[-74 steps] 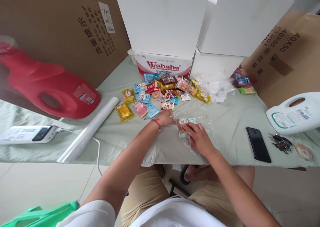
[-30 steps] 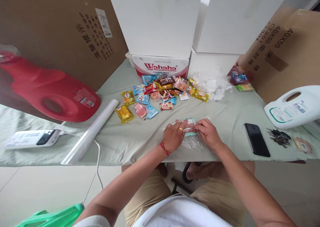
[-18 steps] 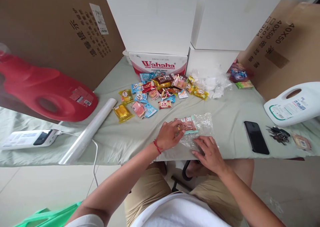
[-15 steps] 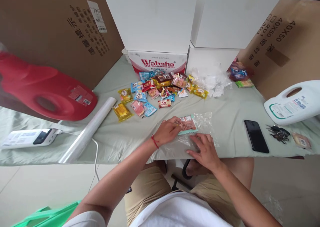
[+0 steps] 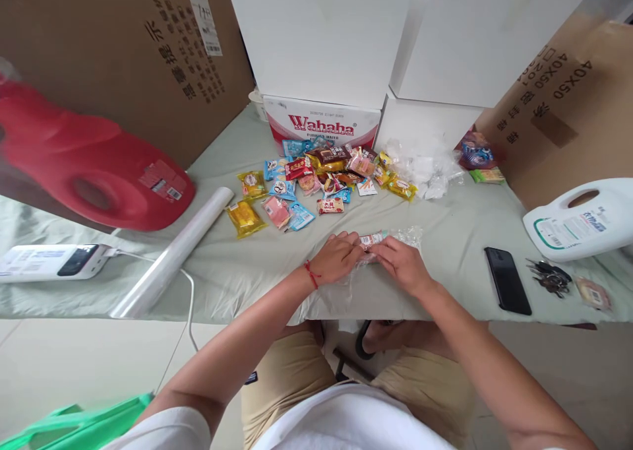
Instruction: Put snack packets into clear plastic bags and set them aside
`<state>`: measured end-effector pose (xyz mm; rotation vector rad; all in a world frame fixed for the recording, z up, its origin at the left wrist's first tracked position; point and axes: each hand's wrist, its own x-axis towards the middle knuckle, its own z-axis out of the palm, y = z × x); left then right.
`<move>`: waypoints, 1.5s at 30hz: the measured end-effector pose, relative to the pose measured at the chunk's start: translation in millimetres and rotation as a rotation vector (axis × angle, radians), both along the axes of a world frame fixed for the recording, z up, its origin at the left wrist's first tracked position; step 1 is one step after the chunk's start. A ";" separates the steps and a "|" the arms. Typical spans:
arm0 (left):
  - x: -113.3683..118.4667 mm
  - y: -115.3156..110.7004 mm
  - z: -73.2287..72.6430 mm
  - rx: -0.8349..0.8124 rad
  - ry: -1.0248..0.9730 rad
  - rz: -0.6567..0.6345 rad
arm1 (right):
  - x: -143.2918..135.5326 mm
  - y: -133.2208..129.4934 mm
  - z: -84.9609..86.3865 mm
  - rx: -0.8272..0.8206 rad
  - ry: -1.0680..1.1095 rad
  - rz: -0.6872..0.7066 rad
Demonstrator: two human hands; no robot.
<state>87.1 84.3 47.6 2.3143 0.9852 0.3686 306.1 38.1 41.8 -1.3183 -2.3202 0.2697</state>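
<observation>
In front of me on the cloth lies a snack packet (image 5: 370, 239) with reddish contents, mostly covered by my hands. A sheet of clear plastic film (image 5: 413, 237) spreads under and around it. My left hand (image 5: 339, 257), with a red string bracelet at the wrist, has its bent fingers closed on the packet's left side. From the right, my right hand (image 5: 399, 264) pinches the film over the packet's near edge; its fingertips almost meet those of the left. The exact grip under the fingers is partly hidden.
Behind my hands is a pile of wrapped snacks (image 5: 329, 173), with crumpled clear plastic (image 5: 430, 173) beside it. A film roll (image 5: 173, 252), power bank (image 5: 54, 262) and red jug (image 5: 99, 166) lie left. A phone (image 5: 508, 280), keys (image 5: 550, 277) and white jug (image 5: 583, 219) lie right.
My right hand has moved up and left from the film's near side onto the packet, its spread fingers now pinched together. Film that lay flat is drawn up to the packet.
</observation>
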 end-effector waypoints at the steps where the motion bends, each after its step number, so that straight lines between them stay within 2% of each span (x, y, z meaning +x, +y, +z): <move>1: -0.6 0.0 -0.6 -0.005 -0.013 0.017 | 0.5 13.0 0.8 -0.039 0.006 0.018; 3: -6.0 -0.1 -2.4 -0.052 -0.078 0.037 | 0.7 35.7 0.1 -0.124 0.045 0.064; 5: -17.4 -2.0 -5.3 -0.127 -0.226 0.031 | -0.1 51.0 -2.7 -0.197 0.098 0.090; 8: -38.9 -11.3 -12.1 -0.237 -0.476 0.050 | -1.9 59.4 -7.4 -0.250 0.164 0.081; 10: -47.5 -20.0 -17.6 -0.239 -0.514 0.101 | -2.6 59.1 -9.6 -0.267 0.194 0.074; 12: -47.9 -25.8 -22.7 -0.192 -0.450 0.220 | -2.1 58.0 -10.9 -0.284 0.215 0.076; 17: -35.0 -16.1 -31.3 -0.252 -0.254 0.760 | 0.7 59.7 -12.2 -0.359 0.297 0.075; 19: -33.8 -9.9 -32.8 -0.220 -0.109 0.820 | 0.2 60.4 -11.8 -0.413 0.313 0.056; 22: -36.0 -8.0 -33.0 -0.012 0.112 0.844 | -3.7 60.1 -11.1 -0.458 0.297 -0.003; 25: -37.3 -12.1 -29.1 0.054 0.138 0.917 | -9.2 59.8 -11.4 -0.422 0.245 -0.066; 29: -30.0 -15.2 -20.0 -0.021 0.096 0.912 | -12.9 60.2 -11.5 -0.421 0.211 -0.089; 34: -17.1 -13.3 -17.2 0.094 0.205 0.689 | -12.4 60.5 -10.2 -0.456 0.257 -0.093; 37: -20.5 -9.1 -15.7 0.054 0.145 0.629 | -12.6 60.9 -10.4 -0.471 0.284 -0.101; 39: -25.0 -4.0 -12.3 -0.060 0.058 0.612 | -13.0 61.4 -10.9 -0.479 0.293 -0.103; 41: -26.5 2.6 -7.7 -0.245 -0.064 0.619 | -13.4 62.1 -11.4 -0.485 0.289 -0.104; 45: -9.5 14.0 0.7 -0.622 -0.438 0.695 | -14.6 63.2 -12.5 -0.495 0.271 -0.105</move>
